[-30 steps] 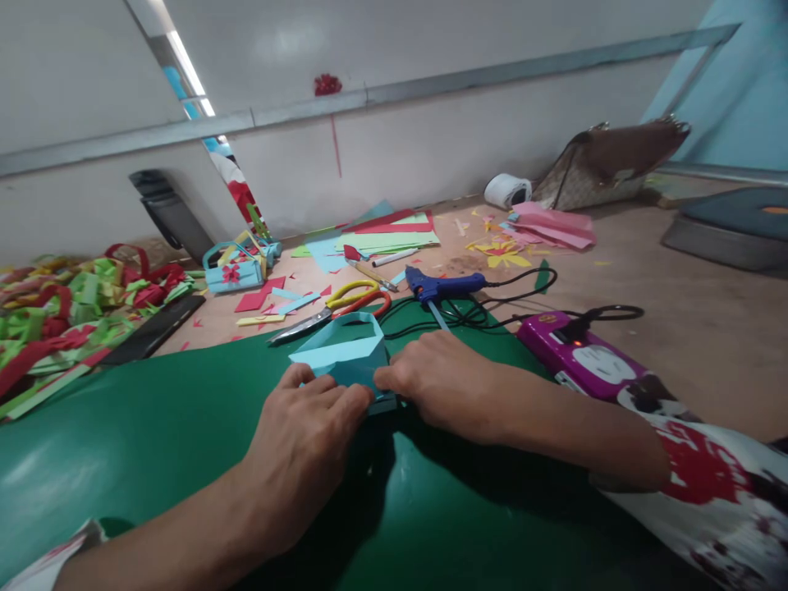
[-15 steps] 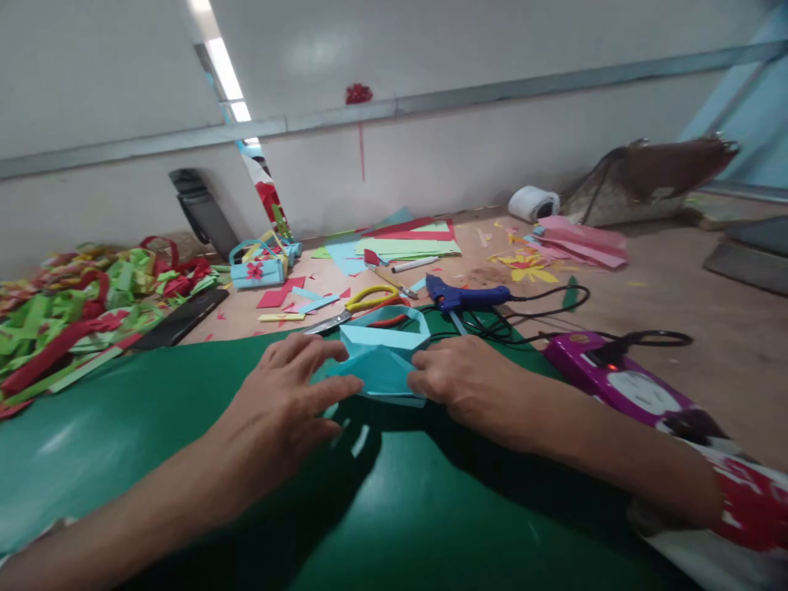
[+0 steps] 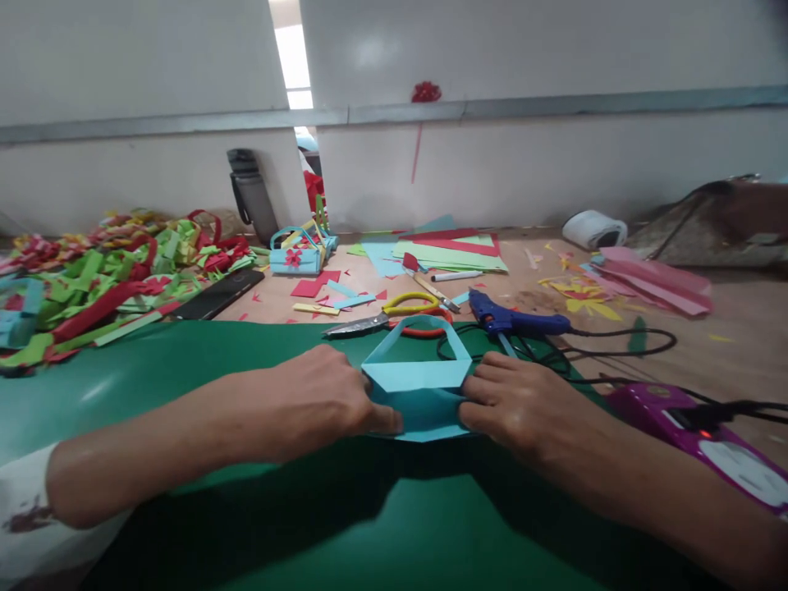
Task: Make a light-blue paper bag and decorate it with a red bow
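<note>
A light blue paper bag (image 3: 417,376) with a looped handle is on the green mat (image 3: 345,525), between my two hands. My left hand (image 3: 332,396) is closed on its left side, the thumb along the lower front edge. On the right side, my right hand (image 3: 508,398) grips the paper with curled fingers. The handle stands up, away from both hands. Just behind it lie scissors (image 3: 400,308) with yellow and orange handles. A blue glue gun (image 3: 523,318) rests behind my right hand.
Paper strips (image 3: 123,279) are heaped at the left, beside a black phone (image 3: 222,294). A finished blue bag (image 3: 295,258) and a grey bottle (image 3: 252,197) stand behind. A purple power strip (image 3: 695,435) and cables lie at the right.
My left hand has gone from spread fingers to closed on the bag's left side. My right hand still holds the right side. The camera view has shifted, and the bag appears lower and further right.
</note>
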Available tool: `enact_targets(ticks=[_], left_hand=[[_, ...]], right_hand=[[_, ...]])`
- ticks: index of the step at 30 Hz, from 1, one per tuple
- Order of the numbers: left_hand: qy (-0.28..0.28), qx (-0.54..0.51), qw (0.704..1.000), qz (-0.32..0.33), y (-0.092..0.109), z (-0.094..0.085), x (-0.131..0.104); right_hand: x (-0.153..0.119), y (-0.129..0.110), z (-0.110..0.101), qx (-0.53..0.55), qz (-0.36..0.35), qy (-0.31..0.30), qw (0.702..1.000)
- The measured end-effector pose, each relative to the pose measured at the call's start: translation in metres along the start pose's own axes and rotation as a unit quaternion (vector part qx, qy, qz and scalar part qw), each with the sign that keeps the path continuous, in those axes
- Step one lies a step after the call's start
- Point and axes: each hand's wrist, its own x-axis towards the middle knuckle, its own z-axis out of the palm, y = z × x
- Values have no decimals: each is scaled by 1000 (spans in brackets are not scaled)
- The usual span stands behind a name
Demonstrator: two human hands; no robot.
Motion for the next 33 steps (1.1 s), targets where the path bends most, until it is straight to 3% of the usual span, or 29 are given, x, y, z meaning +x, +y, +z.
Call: enact_targets(ticks=[6, 11, 17, 23, 33], left_hand=[[11, 42, 999, -7, -11, 9, 6], [40, -35, 999, -1, -18, 15, 3], [79, -197, 975, -64, -17, 28, -2], [102, -310, 942, -79, -14, 43, -7], [141, -352, 919, -110, -7, 43, -10]], right_hand=[[-3, 6, 10, -26, -1, 19, 999], [-4, 5, 10, -15, 11, 42, 999], [-8, 7, 15, 16, 28, 54, 998], [-13, 10, 18, 124, 67, 24, 990], [-14, 2, -2, 257, 99, 7, 961]])
